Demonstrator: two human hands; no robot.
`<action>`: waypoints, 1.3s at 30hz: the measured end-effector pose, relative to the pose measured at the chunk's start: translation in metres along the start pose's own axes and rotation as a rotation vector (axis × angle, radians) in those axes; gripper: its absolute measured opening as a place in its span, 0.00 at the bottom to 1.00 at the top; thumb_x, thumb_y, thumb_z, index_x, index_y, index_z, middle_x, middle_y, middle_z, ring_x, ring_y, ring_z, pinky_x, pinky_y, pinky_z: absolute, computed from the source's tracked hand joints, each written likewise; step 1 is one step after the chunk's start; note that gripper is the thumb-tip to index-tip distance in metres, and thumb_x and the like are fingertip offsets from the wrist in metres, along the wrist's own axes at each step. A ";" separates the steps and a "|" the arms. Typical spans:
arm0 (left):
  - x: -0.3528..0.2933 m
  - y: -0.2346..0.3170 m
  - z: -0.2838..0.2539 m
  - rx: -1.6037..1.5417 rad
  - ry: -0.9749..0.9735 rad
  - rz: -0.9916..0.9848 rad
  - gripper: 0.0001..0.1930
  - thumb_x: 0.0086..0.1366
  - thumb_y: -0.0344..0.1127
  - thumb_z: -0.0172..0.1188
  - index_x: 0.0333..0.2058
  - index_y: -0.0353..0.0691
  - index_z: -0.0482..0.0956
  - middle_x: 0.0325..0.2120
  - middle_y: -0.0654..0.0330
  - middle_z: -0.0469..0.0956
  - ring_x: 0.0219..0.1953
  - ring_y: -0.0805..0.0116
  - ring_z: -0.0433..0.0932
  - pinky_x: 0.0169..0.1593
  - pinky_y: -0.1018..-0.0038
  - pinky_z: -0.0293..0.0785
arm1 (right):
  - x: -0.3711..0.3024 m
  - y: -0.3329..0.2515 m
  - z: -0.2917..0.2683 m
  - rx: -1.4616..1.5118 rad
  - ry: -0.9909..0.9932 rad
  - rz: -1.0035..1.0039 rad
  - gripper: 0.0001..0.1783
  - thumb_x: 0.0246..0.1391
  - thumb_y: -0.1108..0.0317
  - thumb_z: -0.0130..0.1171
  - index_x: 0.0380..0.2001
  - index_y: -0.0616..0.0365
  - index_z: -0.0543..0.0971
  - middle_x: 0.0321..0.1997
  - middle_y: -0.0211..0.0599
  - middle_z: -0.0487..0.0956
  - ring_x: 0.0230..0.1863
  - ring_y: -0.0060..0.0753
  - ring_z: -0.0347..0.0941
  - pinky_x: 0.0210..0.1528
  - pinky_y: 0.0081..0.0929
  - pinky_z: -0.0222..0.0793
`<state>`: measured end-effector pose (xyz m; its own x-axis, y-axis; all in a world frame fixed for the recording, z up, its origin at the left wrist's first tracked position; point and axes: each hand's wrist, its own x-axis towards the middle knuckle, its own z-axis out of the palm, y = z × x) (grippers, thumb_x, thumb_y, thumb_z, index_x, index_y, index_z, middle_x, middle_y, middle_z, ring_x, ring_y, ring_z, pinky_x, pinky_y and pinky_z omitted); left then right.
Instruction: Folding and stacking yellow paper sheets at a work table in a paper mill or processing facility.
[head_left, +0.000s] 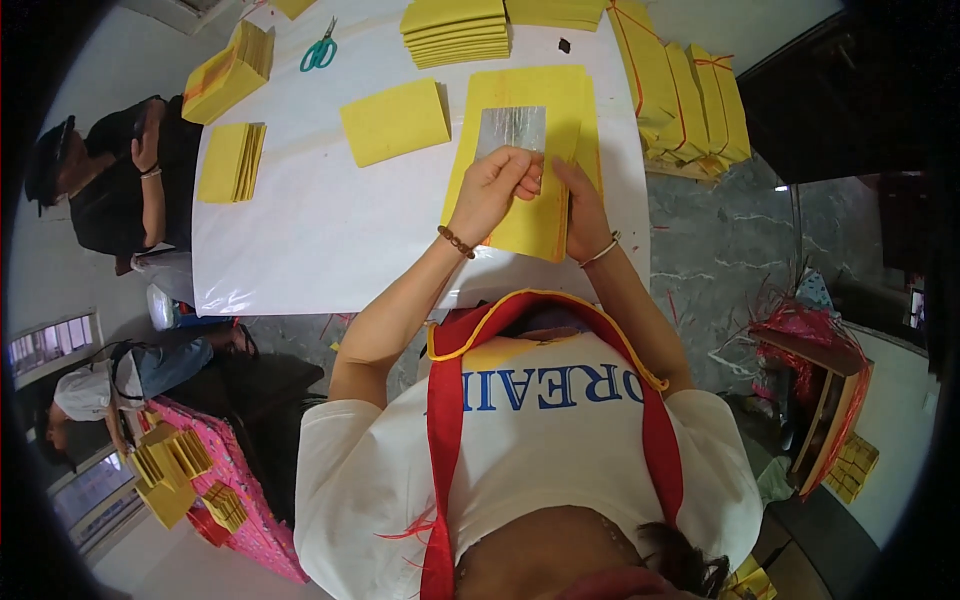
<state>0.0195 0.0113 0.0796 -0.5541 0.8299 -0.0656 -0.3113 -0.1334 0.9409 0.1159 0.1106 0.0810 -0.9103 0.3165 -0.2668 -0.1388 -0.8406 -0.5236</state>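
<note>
On the white-covered table, right in front of me, lies a stack of large yellow paper sheets. A silver foil rectangle shows on its top sheet. My left hand is closed over the paper at the foil's lower edge, fingers curled; whatever is between them is hidden. Along the right edge of the stack, my right hand grips the paper, thumb towards the top side and the other fingers mostly out of sight. A folded yellow paper bundle rests just left of the stack.
Green-handled scissors lie at the far left, near yellow bundles. More yellow stacks stand at the back. Red-tied bundles are beside the table's right edge. One person is at the left; another is by a pink-covered table.
</note>
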 end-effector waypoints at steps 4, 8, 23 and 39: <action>-0.001 0.012 -0.007 -0.001 0.013 0.040 0.13 0.66 0.36 0.46 0.40 0.31 0.72 0.30 0.60 0.75 0.30 0.75 0.73 0.36 0.80 0.70 | 0.000 -0.006 0.000 0.003 0.057 0.003 0.16 0.58 0.61 0.43 0.40 0.62 0.71 0.37 0.37 0.75 0.38 0.31 0.72 0.41 0.27 0.71; -0.005 0.046 -0.038 0.348 0.388 0.370 0.11 0.63 0.30 0.48 0.42 0.33 0.72 0.33 0.60 0.75 0.31 0.74 0.72 0.36 0.80 0.70 | 0.000 -0.026 -0.014 0.230 -0.067 0.170 0.17 0.57 0.62 0.42 0.43 0.61 0.71 0.43 0.42 0.76 0.41 0.38 0.74 0.43 0.35 0.72; -0.017 0.022 -0.030 1.190 0.031 0.939 0.12 0.51 0.37 0.57 0.35 0.43 0.78 0.36 0.61 0.76 0.40 0.60 0.71 0.44 0.68 0.65 | -0.037 -0.052 -0.028 0.142 0.012 -0.001 0.23 0.58 0.61 0.43 0.54 0.59 0.65 0.54 0.41 0.69 0.51 0.38 0.69 0.50 0.32 0.68; -0.029 0.018 -0.030 1.242 -0.182 0.701 0.13 0.50 0.36 0.59 0.36 0.42 0.75 0.36 0.62 0.74 0.40 0.61 0.70 0.41 0.70 0.65 | -0.035 -0.043 -0.059 -1.564 -0.230 -0.581 0.20 0.44 0.67 0.57 0.45 0.51 0.73 0.51 0.32 0.73 0.58 0.41 0.62 0.60 0.37 0.51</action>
<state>0.0066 -0.0319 0.0885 -0.1741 0.8612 0.4776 0.8946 -0.0644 0.4422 0.1768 0.1610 0.0653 -0.9347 0.2211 0.2782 -0.0883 0.6139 -0.7844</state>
